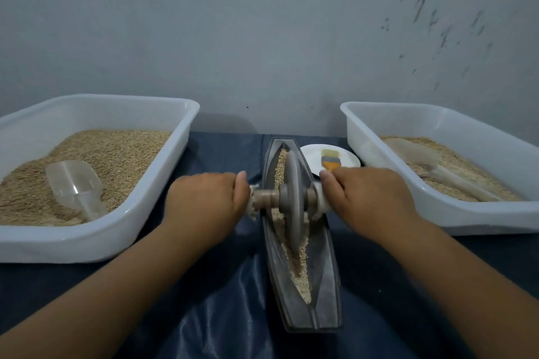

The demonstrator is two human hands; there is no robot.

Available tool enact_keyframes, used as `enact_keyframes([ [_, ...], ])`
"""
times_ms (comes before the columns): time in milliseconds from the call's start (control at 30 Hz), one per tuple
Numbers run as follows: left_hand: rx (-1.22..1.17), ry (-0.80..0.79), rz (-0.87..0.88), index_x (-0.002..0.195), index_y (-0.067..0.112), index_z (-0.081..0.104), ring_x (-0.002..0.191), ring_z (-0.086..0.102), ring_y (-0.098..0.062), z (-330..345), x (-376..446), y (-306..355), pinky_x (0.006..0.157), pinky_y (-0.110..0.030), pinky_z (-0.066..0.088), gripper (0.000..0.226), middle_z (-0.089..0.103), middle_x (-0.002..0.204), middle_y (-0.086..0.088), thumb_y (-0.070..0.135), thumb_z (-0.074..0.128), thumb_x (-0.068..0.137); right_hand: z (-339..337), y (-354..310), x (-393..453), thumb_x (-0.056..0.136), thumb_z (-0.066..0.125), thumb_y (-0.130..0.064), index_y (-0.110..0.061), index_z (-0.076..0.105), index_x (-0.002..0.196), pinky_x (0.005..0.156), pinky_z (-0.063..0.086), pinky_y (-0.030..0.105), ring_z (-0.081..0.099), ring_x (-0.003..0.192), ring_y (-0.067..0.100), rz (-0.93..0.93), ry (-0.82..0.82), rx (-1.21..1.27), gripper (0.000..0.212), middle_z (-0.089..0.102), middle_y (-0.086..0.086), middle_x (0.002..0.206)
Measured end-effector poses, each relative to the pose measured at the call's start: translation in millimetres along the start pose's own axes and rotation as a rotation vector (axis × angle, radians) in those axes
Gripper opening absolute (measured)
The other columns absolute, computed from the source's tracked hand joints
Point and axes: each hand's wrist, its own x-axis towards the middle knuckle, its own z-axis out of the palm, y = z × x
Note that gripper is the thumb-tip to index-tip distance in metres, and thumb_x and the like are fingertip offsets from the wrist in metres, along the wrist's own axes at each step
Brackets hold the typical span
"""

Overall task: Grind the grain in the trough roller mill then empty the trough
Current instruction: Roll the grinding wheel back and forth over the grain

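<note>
Grey wall fills the top of the frame, and a shiny dark blue cloth (221, 309) covers the table below. Two smooth white tubs (96, 242) (481, 218) sit at left and right, full of tan grain. At bottom middle lies the long, boat-shaped trough (326, 280). Its round stone wheel (291, 198) stands on crushed grain (297, 259). Left hand (207, 201) and right hand (370, 198) each curl round the axle ends. I think pressing evenly and rolling end to end works best.

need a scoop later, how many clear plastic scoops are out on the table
2. One scoop lies on the grain in the left white tub; the other scoop lies in the right tub, partly sunk in grain. None elsewhere in view.
</note>
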Motion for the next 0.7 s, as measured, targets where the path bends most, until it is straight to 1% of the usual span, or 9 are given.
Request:
enact_keyframes([
  [133,-0.056,0.068,0.075,0.054,0.025,0.044,0.037,0.04,-0.011,-26,-32,-5,0.042,-0.028,0.037,0.051,0.038,0.043,0.007,0.045,0.019,0.095,-36,4,-32,0.089,0.009,-0.064,-0.028,0.044,0.058,0.047,0.024,0.025,0.046,0.051,0.005,-0.001,-0.117,0.05,0.059,0.049,-0.005,0.053],
  [200,-0.089,0.072,0.08,0.053,0.026,0.043,0.037,0.038,-0.009,-32,-37,-6,0.041,-0.027,0.035,0.051,0.036,0.043,0.008,0.045,0.021,0.095,-43,7,-37,0.088,0.009,-0.066,-0.027,0.045,0.056,0.046,0.023,0.025,0.045,0.049,0.004,0.009,-0.118,0.041,0.062,0.05,-0.005,0.051],
  [267,-0.068,0.016,0.06,0.057,0.026,0.047,0.041,0.042,-0.009,-31,-33,-4,0.045,-0.029,0.039,0.055,0.039,0.046,0.008,0.049,0.01,0.092,-37,10,-34,0.089,0.011,-0.064,-0.026,0.044,0.053,0.046,0.023,0.027,0.045,0.048,0.005,0.028,-0.096,0.021,0.061,0.048,-0.004,0.049],
  [333,0.039,-0.038,0.062,0.071,0.024,0.054,0.05,0.045,-0.013,-27,-18,-3,0.048,-0.029,0.036,0.068,0.044,0.056,0.009,0.049,-0.007,0.085,-20,12,-20,0.093,0.014,-0.059,-0.025,0.043,0.052,0.048,0.024,0.028,0.045,0.052,0.007,0.07,-0.068,0.008,0.06,0.048,-0.004,0.051],
  [400,0.247,-0.089,0.166,0.105,0.019,0.056,0.063,0.045,-0.016,-11,3,-7,0.05,-0.027,0.027,0.074,0.048,0.075,0.007,0.039,-0.011,0.082,3,17,3,0.097,0.016,-0.052,-0.026,0.043,0.053,0.05,0.025,0.029,0.047,0.057,0.014,0.118,-0.04,0.01,0.057,0.05,-0.004,0.055],
  [467,0.437,-0.147,0.238,0.135,0.013,0.038,0.073,0.049,-0.021,2,27,-10,0.055,-0.03,0.032,0.053,0.054,0.094,-0.001,0.029,0.013,0.092,24,23,30,0.099,0.017,-0.047,-0.025,0.044,0.055,0.054,0.027,0.032,0.049,0.06,0.018,0.161,-0.014,0.038,0.056,0.051,-0.003,0.058],
  [500,0.47,-0.175,0.227,0.141,0.01,0.028,0.078,0.054,-0.023,6,40,-10,0.057,-0.032,0.035,0.049,0.056,0.101,-0.005,0.024,0.03,0.095,32,27,43,0.1,0.017,-0.046,-0.024,0.044,0.056,0.055,0.028,0.032,0.048,0.059,0.018,0.175,-0.006,0.054,0.056,0.051,-0.002,0.058],
  [533,0.479,-0.196,0.2,0.144,0.009,0.021,0.083,0.057,-0.025,8,53,-10,0.058,-0.034,0.038,0.056,0.057,0.106,-0.008,0.022,0.044,0.094,38,30,54,0.1,0.017,-0.045,-0.023,0.044,0.057,0.055,0.028,0.033,0.047,0.058,0.018,0.18,-0.001,0.064,0.056,0.05,-0.002,0.058],
  [700,0.418,-0.183,0.146,0.146,0.008,0.017,0.089,0.059,-0.028,17,76,-10,0.061,-0.036,0.042,0.066,0.057,0.11,-0.01,0.019,0.053,0.091,47,37,75,0.1,0.017,-0.044,-0.026,0.044,0.059,0.051,0.024,0.029,0.042,0.056,0.011,0.163,0.012,0.068,0.052,0.048,-0.004,0.059],
])
